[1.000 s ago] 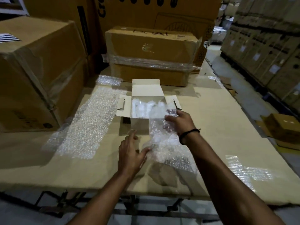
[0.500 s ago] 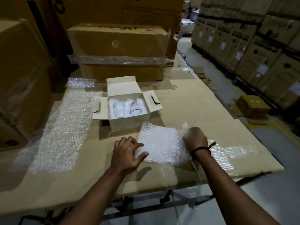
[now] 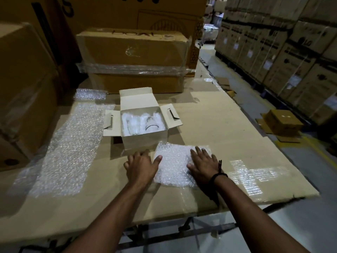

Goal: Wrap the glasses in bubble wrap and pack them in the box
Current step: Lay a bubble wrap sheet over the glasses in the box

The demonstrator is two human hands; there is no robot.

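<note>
A bubble-wrap sheet is held flat on the bench just in front of the open box.

Left of the box a long strip of bubble wrap is laid out, with a small roll behind it. The glasses are seen inside the box, packed close together in white wrap; one rim is visible. In front of the box the left hand is laid flat with its fingers apart, only the thumb on the sheet's edge. The right hand is pressed on the sheet, fingers spread and clamped on nothing. Once the hands are lifted, the light sheet could probably curl or slide. A glass drawn from so tight a box could be knocked against its neighbours. The reach is partly hindered by the raised side flaps. Right of the box, a small carton is seen on the floor.
</note>
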